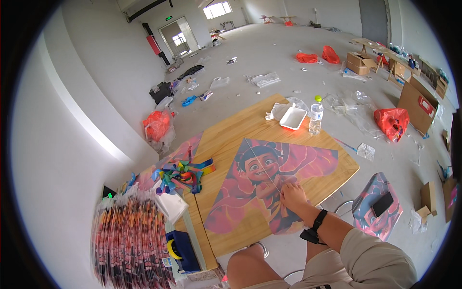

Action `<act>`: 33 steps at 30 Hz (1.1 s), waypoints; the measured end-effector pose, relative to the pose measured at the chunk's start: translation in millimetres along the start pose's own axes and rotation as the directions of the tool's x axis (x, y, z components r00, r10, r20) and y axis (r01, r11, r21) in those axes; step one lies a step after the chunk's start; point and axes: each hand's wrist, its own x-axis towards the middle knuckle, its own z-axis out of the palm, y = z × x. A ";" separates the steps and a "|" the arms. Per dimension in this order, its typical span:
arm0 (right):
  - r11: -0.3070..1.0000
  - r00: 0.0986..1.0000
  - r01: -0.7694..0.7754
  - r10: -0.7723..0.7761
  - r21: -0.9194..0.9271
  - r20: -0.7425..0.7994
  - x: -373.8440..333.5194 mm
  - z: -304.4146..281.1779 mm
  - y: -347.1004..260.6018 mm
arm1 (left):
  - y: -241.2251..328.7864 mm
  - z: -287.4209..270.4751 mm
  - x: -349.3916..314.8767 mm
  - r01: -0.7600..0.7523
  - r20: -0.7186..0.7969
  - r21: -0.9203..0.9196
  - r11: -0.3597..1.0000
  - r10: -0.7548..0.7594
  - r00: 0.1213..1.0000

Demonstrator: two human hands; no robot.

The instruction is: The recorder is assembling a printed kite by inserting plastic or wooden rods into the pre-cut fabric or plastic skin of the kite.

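A kite (250,197) printed with a cartoon child in red and pink lies spread on the wooden table (226,125). A thin pale rod or line runs down its middle. My right hand (292,196) rests on the lower middle of the kite, fingers curled together at that line; the exact grip is partly hidden under the hand. A black band with a small dark device circles my right wrist. My left hand is outside the picture. Left of the kite lies a heap of rainbow-coloured ribbons (180,176), over part of another printed sheet (192,144).
A white tray (293,118) and a water bottle (315,115) stand at the far table edge. Bundled packaged kites (132,238) and a dark blue box (185,251) sit at left. A printed stool (378,207) bears a black phone-like slab. Bags and cartons litter the floor.
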 end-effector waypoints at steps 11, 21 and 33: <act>0.999 0.999 0.033 -0.033 0.022 -0.002 -2.5 -1.4 4.4 | 1.9 -0.2 -1.6 0.012 -0.030 0.001 1.000 -0.012 0.999; 0.996 1.000 0.009 -0.011 0.089 0.022 -3.9 -0.4 9.0 | 0.4 -2.1 -1.7 0.012 -0.034 0.006 1.000 -0.012 0.999; 0.996 1.000 -0.014 0.014 0.086 0.000 -0.9 0.4 12.0 | -3.0 2.9 2.8 0.022 0.006 0.013 1.000 -0.022 1.000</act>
